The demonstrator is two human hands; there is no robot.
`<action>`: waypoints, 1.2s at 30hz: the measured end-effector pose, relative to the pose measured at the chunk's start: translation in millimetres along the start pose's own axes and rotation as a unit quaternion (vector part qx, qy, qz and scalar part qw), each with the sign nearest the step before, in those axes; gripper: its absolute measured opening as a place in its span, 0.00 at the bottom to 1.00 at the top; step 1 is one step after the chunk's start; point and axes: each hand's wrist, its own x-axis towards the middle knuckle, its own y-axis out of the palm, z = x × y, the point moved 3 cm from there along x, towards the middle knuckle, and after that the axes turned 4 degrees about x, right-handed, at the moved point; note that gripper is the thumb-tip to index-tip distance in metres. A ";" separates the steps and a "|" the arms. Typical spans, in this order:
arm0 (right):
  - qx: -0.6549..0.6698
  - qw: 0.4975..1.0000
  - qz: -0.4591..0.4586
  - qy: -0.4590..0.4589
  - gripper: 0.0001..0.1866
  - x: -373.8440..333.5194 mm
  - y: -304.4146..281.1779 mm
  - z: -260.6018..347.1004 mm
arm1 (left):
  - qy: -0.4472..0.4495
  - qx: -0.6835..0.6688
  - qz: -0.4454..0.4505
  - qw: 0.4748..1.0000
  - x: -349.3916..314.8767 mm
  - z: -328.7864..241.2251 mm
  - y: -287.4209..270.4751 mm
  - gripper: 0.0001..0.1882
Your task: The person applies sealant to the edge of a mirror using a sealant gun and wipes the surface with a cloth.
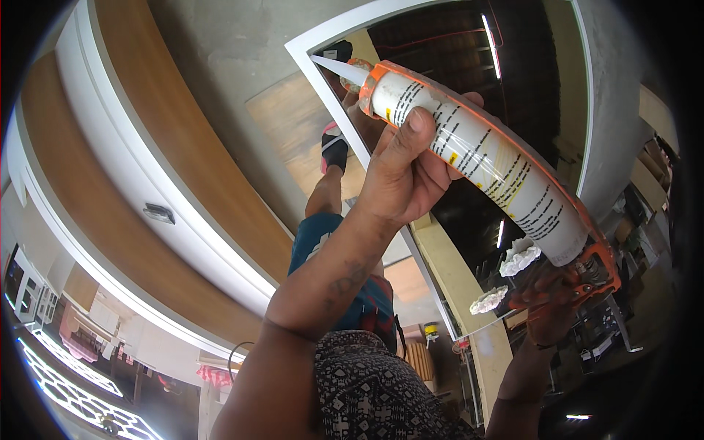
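An orange caulking gun [603, 258] with a white sealant tube [480, 165] in it lies slantwise across the view. Its pale tapered nozzle [341, 70] points to the upper left. My left hand [407, 165] is closed around the front part of the tube, thumb on the near side and fingers partly hidden behind. In shadow at the rear, my right hand [551, 312] grips the gun by its handle end. Beneath the gun is a dark glossy panel [447, 70] with a white frame [341, 121]. Two white lumps [519, 257] show beside the tube's rear end.
Wood-toned and white furniture panels [158, 132] fill the left, with a small dark metal fitting [159, 213]. A flat brown board [290, 121] lies on the grey floor by my foot. A container with a yellow top [431, 334] stands low in the middle. Assorted items crowd the right side.
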 end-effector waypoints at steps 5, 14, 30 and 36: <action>-0.090 0.994 0.063 -0.003 0.15 9.6 -1.4 1.9 | 0.016 -0.047 0.001 0.999 9.3 -7.6 -0.7 0.29; -0.129 0.989 0.053 -0.041 0.16 7.1 10.0 7.2 | 0.002 0.006 0.014 1.000 10.2 -7.9 -2.9 0.34; -0.249 0.957 0.142 -0.042 0.13 13.7 39.5 2.4 | 0.008 0.006 0.001 1.000 10.7 -6.1 -0.3 0.35; -0.221 0.964 0.148 -0.027 0.12 11.1 25.9 11.3 | 0.006 -0.005 0.001 1.000 10.4 -3.8 0.4 0.34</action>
